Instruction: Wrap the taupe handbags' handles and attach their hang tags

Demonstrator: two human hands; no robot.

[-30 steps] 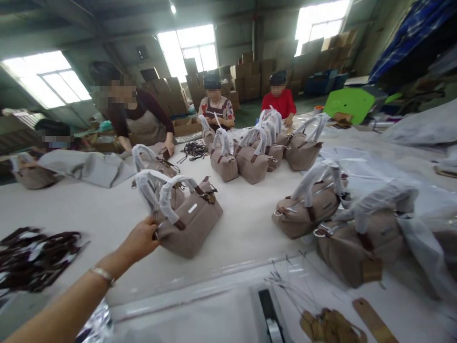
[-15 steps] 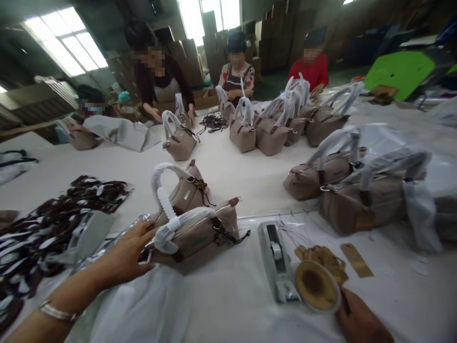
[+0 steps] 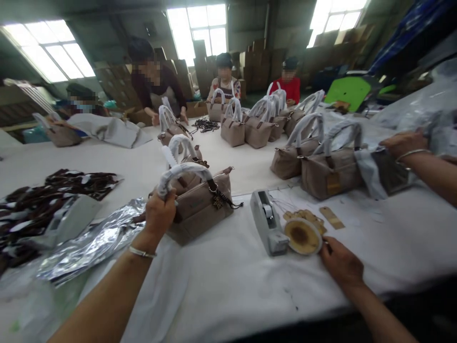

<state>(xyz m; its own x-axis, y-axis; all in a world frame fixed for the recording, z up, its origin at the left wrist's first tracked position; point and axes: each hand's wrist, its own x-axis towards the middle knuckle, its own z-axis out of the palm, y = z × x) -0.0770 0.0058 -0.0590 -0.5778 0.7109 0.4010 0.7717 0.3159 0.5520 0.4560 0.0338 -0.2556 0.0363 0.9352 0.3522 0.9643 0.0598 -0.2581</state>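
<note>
At one o'clock, the right hand point(image 3: 341, 262) has fingers curled against a round cup-like thing point(image 3: 303, 237); at eleven, the left hand point(image 3: 160, 212) grips a taupe bag point(image 3: 200, 209), its handle point(image 3: 185, 170) wrapped and charm point(image 3: 217, 201) hung, no tag visible. Beyond, at one, another bag point(image 3: 316, 178) wears its tag point(image 3: 333, 182).

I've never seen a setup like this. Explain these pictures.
No machine here: these are a person's two bare hands, seen by a camera worn on the head, looking forward and down. The left hand grips a bag near its wrapped handle; the right hand holds a round, cup-like thing. On the white table lie more bags, dark straps, foil, a tape dispenser and tags. The hand at far right belongs to someone else, and other people are across the table.
</note>
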